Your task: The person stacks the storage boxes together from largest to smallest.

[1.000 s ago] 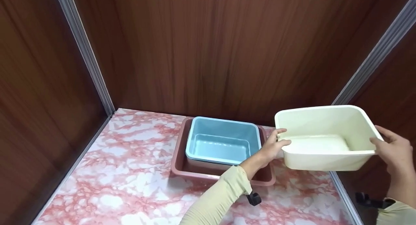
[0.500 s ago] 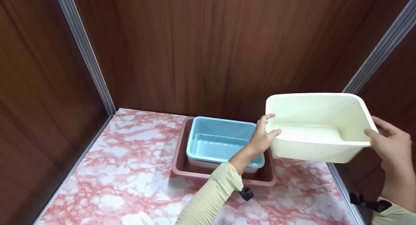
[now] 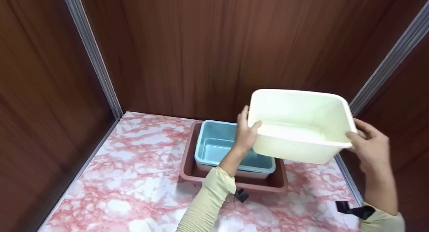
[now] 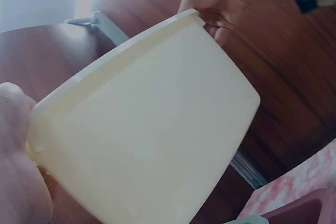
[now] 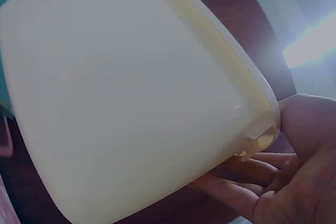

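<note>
Both hands hold a cream plastic basin [image 3: 291, 148] up in the air, tilted so its inside faces the head camera. The left hand [image 3: 246, 131] grips its left end, thumb over the rim and fingers outside. At the right end, the right hand [image 3: 370, 145] pinches the rim, thumb inside and fingers beneath, as the right wrist view also shows. Below and partly behind the left hand, a blue basin [image 3: 214, 150] sits inside a larger reddish-brown basin [image 3: 189, 176]. A pale basin wall [image 3: 249, 174] shows just under the blue rim. The cream basin hides the blue one's right back part.
The basins stand on a table with a pink-and-white marbled top [image 3: 134, 178], close to a dark wooden back wall [image 3: 187, 57]. Wooden side panels with grey metal corner posts [image 3: 95, 57] rise at left and right. Black straps [image 3: 355, 210] are on the wrists.
The cream basin has moved left and slightly up in both hands, from beyond the stack's right side to partly over the blue basin. The nested basins stay in place.
</note>
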`<state>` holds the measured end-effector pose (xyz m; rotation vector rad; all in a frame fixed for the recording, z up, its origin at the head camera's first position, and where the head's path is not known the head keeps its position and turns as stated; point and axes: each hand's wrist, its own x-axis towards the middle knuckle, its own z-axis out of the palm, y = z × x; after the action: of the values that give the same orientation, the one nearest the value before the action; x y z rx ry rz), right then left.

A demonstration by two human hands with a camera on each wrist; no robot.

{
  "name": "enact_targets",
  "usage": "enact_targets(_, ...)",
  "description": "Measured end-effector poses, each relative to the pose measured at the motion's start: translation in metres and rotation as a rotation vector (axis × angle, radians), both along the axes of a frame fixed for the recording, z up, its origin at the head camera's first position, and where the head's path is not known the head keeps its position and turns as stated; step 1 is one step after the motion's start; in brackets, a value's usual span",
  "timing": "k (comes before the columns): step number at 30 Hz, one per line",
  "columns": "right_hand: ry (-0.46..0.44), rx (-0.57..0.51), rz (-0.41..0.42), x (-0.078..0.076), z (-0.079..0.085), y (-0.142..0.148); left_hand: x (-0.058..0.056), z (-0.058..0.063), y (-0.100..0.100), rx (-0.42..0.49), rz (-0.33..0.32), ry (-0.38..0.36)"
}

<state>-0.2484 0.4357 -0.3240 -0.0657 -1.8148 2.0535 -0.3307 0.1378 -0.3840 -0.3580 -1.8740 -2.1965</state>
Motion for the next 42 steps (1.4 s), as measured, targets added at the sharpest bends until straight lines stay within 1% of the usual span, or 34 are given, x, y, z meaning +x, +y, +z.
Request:
enact_targets(2, -0.004, 0.013, -0.018, -0.002, -0.002, -0.012, -0.002, -0.001, -0.008, 0.042, 0.031, -0.009)
enact_targets(4, -0.017, 0.036, -0.039, -0.004, -0.005, -0.022, -0.003, -0.003, -0.017, 0.072, 0.05, 0.003)
enact_targets(7, -0.045, 0.077, -0.063, -0.006, -0.009, -0.035, -0.003, -0.006, -0.028, 0.082, 0.079, 0.011)
enact_targets(9, -0.06, 0.089, -0.061, -0.008, -0.013, -0.042, -0.003, -0.008, -0.035, 0.089, 0.09, 0.005)
enact_targets(13, -0.067, 0.122, -0.054, -0.012, -0.019, -0.053, -0.004, -0.01, -0.048, 0.091, 0.086, -0.008)
enact_targets(17, -0.053, 0.148, -0.033, -0.017, -0.025, -0.063, -0.006, -0.012, -0.061, 0.09, 0.084, -0.001)
enact_targets(20, -0.047, 0.192, -0.024, -0.02, -0.029, -0.071, -0.007, -0.014, -0.07, 0.074, 0.094, 0.004)
enact_targets(23, -0.053, 0.225, -0.023, -0.024, -0.033, -0.078, -0.006, -0.015, -0.08, 0.021, 0.114, -0.001)
enact_targets(26, -0.062, 0.231, -0.019, -0.029, -0.037, -0.084, -0.007, -0.015, -0.089, -0.021, 0.139, 0.01)
enact_targets(30, -0.08, 0.244, -0.004, -0.033, -0.042, -0.091, -0.009, -0.017, -0.1, -0.039, 0.156, 0.036)
enact_targets(36, -0.081, 0.227, 0.011, -0.037, -0.048, -0.1, -0.009, -0.021, -0.114, -0.083, 0.141, 0.03)
enact_targets(39, -0.088, 0.227, 0.012, -0.039, -0.052, -0.105, -0.01, -0.022, -0.121, -0.088, 0.147, 0.035)
enact_targets(42, -0.107, 0.23, 0.013, -0.04, -0.054, -0.11, -0.01, -0.023, -0.127, -0.081, 0.139, 0.017)
